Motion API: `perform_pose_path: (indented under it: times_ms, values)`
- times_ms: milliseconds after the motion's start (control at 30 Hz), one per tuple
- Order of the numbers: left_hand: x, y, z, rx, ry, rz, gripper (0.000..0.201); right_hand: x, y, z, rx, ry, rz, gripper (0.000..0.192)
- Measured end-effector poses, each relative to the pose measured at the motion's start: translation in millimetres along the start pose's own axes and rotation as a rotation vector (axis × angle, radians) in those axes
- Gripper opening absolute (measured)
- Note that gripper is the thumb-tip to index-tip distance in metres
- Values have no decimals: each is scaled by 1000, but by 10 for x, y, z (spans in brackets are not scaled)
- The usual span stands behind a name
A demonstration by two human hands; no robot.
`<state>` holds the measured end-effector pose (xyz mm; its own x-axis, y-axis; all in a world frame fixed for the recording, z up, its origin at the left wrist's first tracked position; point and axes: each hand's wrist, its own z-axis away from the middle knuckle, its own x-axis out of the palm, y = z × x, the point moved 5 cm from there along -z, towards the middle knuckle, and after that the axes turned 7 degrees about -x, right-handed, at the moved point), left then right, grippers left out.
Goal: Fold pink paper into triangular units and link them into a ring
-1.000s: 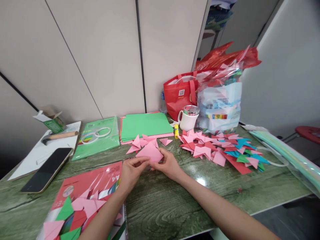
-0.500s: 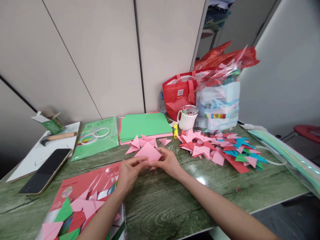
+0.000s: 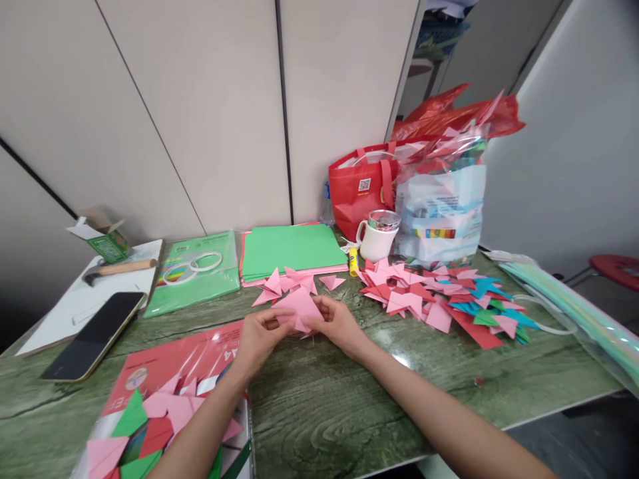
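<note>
The green wood-grain table (image 3: 349, 412) took up most of the view, backed by plain beige wall panels (image 3: 200, 113). Over on the far right side sat a clear plastic bag (image 3: 442, 199) stuffed with coloured bits, with a red tote bag (image 3: 357, 193) just beside it and a white mug (image 3: 375, 236) in front of the two. A stack of green paper (image 3: 289, 249) lay flat near the wall, and next to it a green packet (image 3: 192, 273) with white tape rings on top. A big scatter of folded triangles (image 3: 439, 303) — pink, red, some blue and green — spread across the right part of the table. Near the front left edge was a red paper pack (image 3: 174, 362) with more folded pieces resting on it, and further left a dark phone (image 3: 92, 336) lay on a white board.

Middle of it all, both hands met just above the table. The left hand (image 3: 257, 339) and the right hand (image 3: 337, 326) each had fingers pinched on the same pink folded paper (image 3: 301, 307) — held up between them, slightly tilted, in front of a smaller pile of pink triangles (image 3: 289, 283).
</note>
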<state>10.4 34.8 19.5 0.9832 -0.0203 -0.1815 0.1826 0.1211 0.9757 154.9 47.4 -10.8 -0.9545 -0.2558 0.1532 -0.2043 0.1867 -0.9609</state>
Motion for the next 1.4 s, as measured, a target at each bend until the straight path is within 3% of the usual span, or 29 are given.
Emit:
perform_pose_path:
  times_ms: [233,333,500,633,800,867,933,1033,1133,1300,1400]
  values:
    - [4,-63,-18,-17,-35,84,30,-65,54,-28,-19,50,32,26]
    - [-5,-113,-48,-24,-42,143,44,-74,58,-28,-16,71,11,26]
    - [-8,-110,-68,21,-58,210,64,-66,71,-20,34,98,-107,44]
    - [28,-77,-41,-13,-76,284,84,-41,54,-24,43,88,-151,42]
    - [56,-56,-23,-23,-76,359,92,-5,-2,-17,-2,61,-128,42]
    - [62,-77,-25,-53,-89,372,86,-10,-38,-6,-47,68,-75,46]
    - [80,-101,-24,-87,-132,356,66,-29,-84,7,-118,85,14,45]
    - [102,-117,-10,-117,-176,318,39,-51,-143,25,-228,102,197,31]
    - [110,-116,6,-140,-179,310,33,-41,-167,40,-277,91,355,25]
    - [130,-92,23,-120,-200,299,27,0,-214,71,-308,62,498,41]
    - [142,-73,30,-76,-208,244,23,17,-256,80,-368,38,576,38]
